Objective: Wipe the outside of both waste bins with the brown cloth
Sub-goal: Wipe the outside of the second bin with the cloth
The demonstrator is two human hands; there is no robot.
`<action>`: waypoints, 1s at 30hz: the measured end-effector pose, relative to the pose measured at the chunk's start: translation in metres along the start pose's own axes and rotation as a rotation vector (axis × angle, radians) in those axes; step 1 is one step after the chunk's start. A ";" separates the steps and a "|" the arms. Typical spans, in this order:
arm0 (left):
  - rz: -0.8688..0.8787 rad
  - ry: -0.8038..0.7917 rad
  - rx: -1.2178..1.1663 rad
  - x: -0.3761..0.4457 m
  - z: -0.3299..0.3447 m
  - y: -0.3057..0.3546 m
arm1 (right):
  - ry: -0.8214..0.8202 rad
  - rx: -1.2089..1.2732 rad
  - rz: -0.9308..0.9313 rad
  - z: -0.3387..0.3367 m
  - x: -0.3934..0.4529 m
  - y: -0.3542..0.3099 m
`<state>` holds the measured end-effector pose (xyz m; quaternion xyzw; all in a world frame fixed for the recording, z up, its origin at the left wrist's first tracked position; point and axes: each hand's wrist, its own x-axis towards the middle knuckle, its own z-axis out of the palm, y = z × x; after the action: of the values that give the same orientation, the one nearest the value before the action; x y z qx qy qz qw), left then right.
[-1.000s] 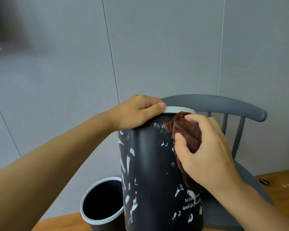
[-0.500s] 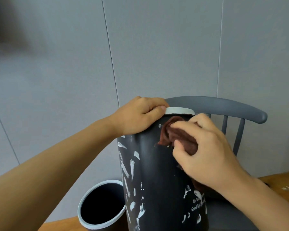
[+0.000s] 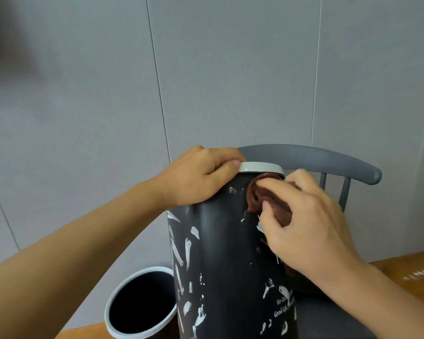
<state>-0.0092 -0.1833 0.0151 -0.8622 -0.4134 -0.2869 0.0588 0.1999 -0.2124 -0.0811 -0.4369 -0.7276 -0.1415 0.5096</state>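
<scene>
Head-worn view, close, facing forward-down

Looks like a room in a home or a small office. Shown by plain grey wall panels (image 3: pixel 230 69) with thin vertical seams, a grey spindle-back chair (image 3: pixel 328 160) close against them, a wooden floor (image 3: pixel 406 267), and two dark waste bins (image 3: pixel 220 253) with pale rims, the kind kept indoors.
</scene>
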 end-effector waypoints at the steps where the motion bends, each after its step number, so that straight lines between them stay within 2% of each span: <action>1: 0.004 0.000 0.003 0.000 0.000 0.001 | 0.023 -0.015 0.060 0.001 0.002 0.001; 3: 0.002 -0.002 0.010 0.001 0.001 0.002 | 0.058 -0.036 0.078 0.004 -0.001 -0.003; 7: -0.010 0.002 -0.017 -0.001 -0.001 -0.002 | -0.065 -0.002 -0.184 0.002 -0.020 -0.017; 8: -0.012 0.000 -0.023 -0.002 -0.001 -0.002 | -0.076 0.000 -0.200 0.000 -0.019 -0.014; 12: -0.014 -0.001 -0.025 -0.003 -0.001 0.001 | 0.056 0.002 0.050 0.004 0.001 0.004; 13: -0.012 -0.001 -0.026 -0.002 -0.001 0.001 | 0.062 -0.007 0.062 0.006 0.001 0.003; 18: -0.036 0.019 -0.055 -0.006 -0.003 -0.007 | -0.062 0.018 -0.158 0.006 -0.019 -0.007; 22: -0.025 0.026 -0.051 -0.005 -0.002 -0.005 | 0.058 0.043 0.053 0.010 -0.003 0.002; 24: -0.028 0.032 -0.047 -0.005 -0.003 -0.005 | 0.038 0.027 -0.016 0.011 -0.008 -0.005; 27: -0.042 0.032 -0.064 -0.007 -0.003 -0.008 | -0.087 0.065 -0.236 0.003 -0.021 -0.011; 30: -0.021 0.034 -0.054 -0.006 -0.002 -0.006 | -0.039 0.063 -0.198 0.001 -0.006 -0.002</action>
<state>-0.0178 -0.1846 0.0129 -0.8541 -0.4136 -0.3130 0.0394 0.1983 -0.2156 -0.0869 -0.3494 -0.7811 -0.1597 0.4923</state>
